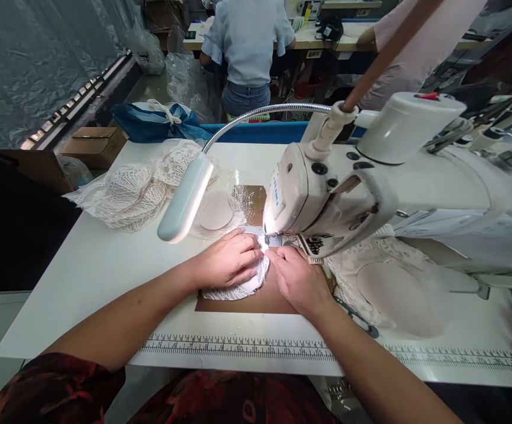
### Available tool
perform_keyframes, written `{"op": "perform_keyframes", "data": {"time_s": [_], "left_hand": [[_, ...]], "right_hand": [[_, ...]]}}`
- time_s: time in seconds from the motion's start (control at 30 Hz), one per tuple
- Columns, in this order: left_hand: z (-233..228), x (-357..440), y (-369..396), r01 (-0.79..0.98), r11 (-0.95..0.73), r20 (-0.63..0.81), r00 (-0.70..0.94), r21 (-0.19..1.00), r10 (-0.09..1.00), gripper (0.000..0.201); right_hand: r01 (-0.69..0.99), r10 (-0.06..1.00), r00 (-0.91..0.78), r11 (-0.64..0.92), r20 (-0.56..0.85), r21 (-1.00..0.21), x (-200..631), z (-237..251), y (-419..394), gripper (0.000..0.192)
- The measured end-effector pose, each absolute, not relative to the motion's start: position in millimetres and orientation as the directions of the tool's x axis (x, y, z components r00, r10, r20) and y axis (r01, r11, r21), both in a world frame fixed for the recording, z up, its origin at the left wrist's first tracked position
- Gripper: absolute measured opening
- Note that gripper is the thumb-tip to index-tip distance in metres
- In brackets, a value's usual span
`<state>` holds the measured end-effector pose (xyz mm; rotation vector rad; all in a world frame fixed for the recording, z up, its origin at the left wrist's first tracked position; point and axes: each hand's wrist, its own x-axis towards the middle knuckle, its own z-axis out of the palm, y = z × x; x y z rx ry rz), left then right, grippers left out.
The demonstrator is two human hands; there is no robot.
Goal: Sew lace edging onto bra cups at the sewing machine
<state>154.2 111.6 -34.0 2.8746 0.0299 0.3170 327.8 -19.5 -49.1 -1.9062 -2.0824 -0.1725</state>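
Left hand [227,259] lies flat on the lace piece [242,285]; right hand [297,280] seemingly pinches its edge beside the needle.

A heap of lace cups [127,191] lies beside a cardboard box [94,145], and a person in blue [247,53] sits beyond.

My white work table [105,265] carries the sewing machine [370,194] and a brown panel [256,297] set flat below its head, with a lace piece [242,285] lying on that panel. A heap of lace pieces [136,188] sits at the far left, and more lace [392,282] lies under the machine arm. A printed ruler strip [247,347] runs along the near edge.
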Motion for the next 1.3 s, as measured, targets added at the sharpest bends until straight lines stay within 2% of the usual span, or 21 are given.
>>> {"op": "perform_keyframes", "data": {"time_s": [0.13, 0.27, 0.43, 0.63, 0.87, 1.03, 1.13, 1.3], "left_hand": [[-35, 155, 113, 0.036, -0.970, 0.208, 0.974, 0.242, 0.088, 0.033], [-36, 154, 113, 0.068, -0.974, 0.228, 0.967, 0.217, 0.118, 0.032], [-34, 154, 112, 0.001, -0.988, 0.256, 0.966, 0.153, 0.040, 0.029], [-32, 153, 117, -0.038, -0.991, 0.235, 0.972, 0.129, -0.007, 0.029], [-29, 153, 117, -0.060, -0.996, 0.201, 0.979, 0.072, -0.044, 0.031], [-36, 152, 117, -0.104, -0.990, 0.203, 0.976, 0.093, -0.083, 0.035], [-41, 150, 117, -0.100, -0.988, 0.202, 0.976, 0.116, -0.075, 0.037], [-43, 150, 116, -0.075, -0.986, 0.197, 0.979, 0.151, -0.045, 0.039]], "right_hand": [[0.990, 0.953, -0.040, 0.079, 0.299, -0.119, 327, -51, -19, 0.037], [0.977, 0.936, -0.103, 0.158, 0.336, -0.141, 329, -49, -22, 0.037], [0.950, 0.922, -0.167, 0.245, 0.348, -0.192, 330, -45, -24, 0.033], [0.937, 0.945, -0.136, 0.219, 0.297, -0.270, 331, -44, -24, 0.035], [0.944, 0.960, -0.102, 0.176, 0.260, -0.280, 331, -45, -25, 0.037], [0.945, 0.977, -0.003, 0.072, 0.214, -0.319, 331, -45, -24, 0.038], [0.957, 0.983, 0.024, 0.030, 0.181, -0.289, 330, -45, -21, 0.038], [0.974, 0.982, -0.001, 0.044, 0.191, -0.223, 328, -44, -17, 0.037]]}}
